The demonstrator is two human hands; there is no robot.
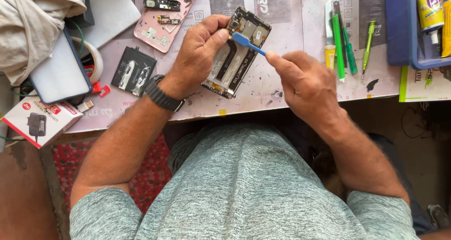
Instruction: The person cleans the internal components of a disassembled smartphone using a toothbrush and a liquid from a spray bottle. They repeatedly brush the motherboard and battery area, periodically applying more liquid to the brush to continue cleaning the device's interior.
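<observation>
My left hand (199,50) grips an opened phone body (237,57) with its back off, holding it tilted over the work mat; the thumb presses near the upper part of the phone's insides. My right hand (303,80) pinches a blue plastic pry tool (248,42), whose flat tip rests on the phone's upper board close to my left thumb. A dark watch (162,96) is on my left wrist.
A pink phone back shell (164,14) and a black battery (133,71) lie at the upper left of the mat (282,14). Green screwdrivers (339,45) lie to the right, a blue tray (404,33) beyond. A tablet (58,73), a tape roll and a small box (40,120) sit at left.
</observation>
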